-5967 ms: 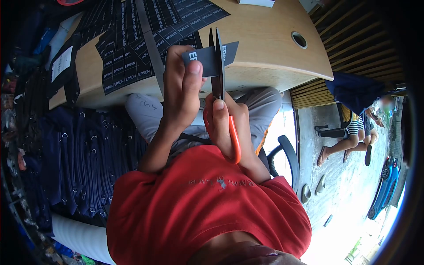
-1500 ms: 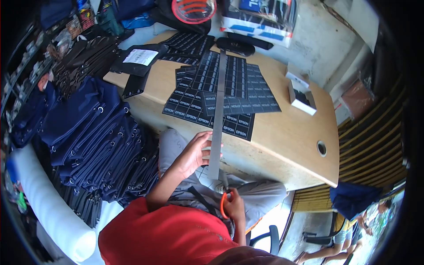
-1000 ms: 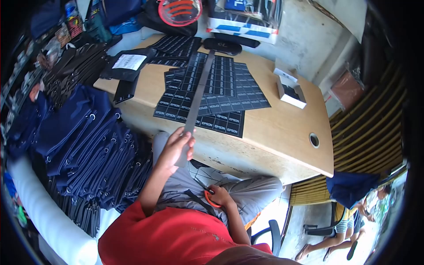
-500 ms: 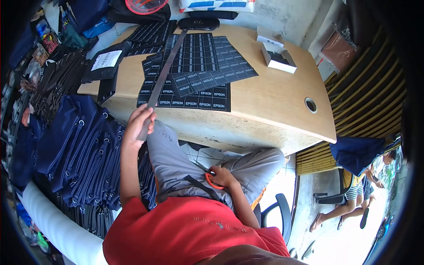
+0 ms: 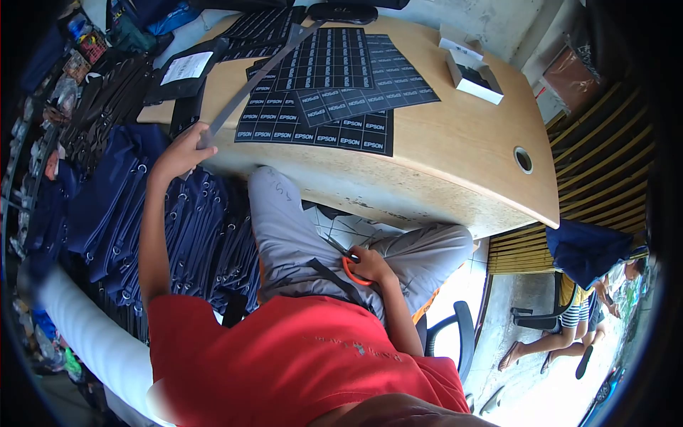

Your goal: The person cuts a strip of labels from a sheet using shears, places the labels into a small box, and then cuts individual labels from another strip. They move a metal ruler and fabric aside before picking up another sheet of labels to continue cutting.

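Note:
My left hand [image 5: 186, 153] is closed around the near end of a long, flat dark strip [image 5: 249, 84]. The strip stretches taut-looking across the desk's left side, over sheets of black EPSON labels [image 5: 324, 57], towards a black case [image 5: 343, 13] at the back. Down by my lap, my right hand [image 5: 371, 265] grips scissors [image 5: 352, 269] by their orange handle. Their dark blades point up and left. Across my lap lies a short black strap [image 5: 334, 279].
The wooden desk [image 5: 469, 142] carries a small open white box [image 5: 475, 77] and a labelled black packet [image 5: 186, 70]. Piled navy bags with metal rings [image 5: 196, 220] stand at left, beside a white roll [image 5: 92, 334]. Another person's legs [image 5: 541, 349] show at far right.
My left hand has moved left, drawing the strip's near end away from the desk front. My right hand keeps the scissors at my lap. The view has shifted slightly.

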A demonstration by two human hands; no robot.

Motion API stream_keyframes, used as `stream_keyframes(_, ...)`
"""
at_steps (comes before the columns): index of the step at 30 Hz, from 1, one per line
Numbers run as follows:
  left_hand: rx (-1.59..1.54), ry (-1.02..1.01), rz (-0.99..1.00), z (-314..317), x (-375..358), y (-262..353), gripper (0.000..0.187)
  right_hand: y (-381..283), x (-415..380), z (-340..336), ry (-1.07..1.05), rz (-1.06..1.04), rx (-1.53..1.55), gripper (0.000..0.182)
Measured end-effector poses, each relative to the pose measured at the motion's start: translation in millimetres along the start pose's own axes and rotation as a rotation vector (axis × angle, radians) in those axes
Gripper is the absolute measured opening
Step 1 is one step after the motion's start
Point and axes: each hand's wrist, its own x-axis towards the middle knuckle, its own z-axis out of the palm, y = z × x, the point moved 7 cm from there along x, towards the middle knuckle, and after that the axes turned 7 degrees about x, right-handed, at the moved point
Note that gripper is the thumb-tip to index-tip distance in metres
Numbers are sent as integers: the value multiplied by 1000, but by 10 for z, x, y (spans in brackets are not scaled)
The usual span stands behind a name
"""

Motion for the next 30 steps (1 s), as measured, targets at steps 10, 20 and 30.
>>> stream_keyframes(10, 176, 241, 75, 21, 194, -143, 29, -89, -50, -38, 12, -13, -36, 44)
stream_keyframes(20, -512, -136, -125, 436, 19, 450, 26, 9, -2, 11, -8, 48, -53, 49)
stream_keyframes(30, -84, -88, -166, 403, 85, 495, 35, -48, -42, -15, -21, 48, -37, 50)
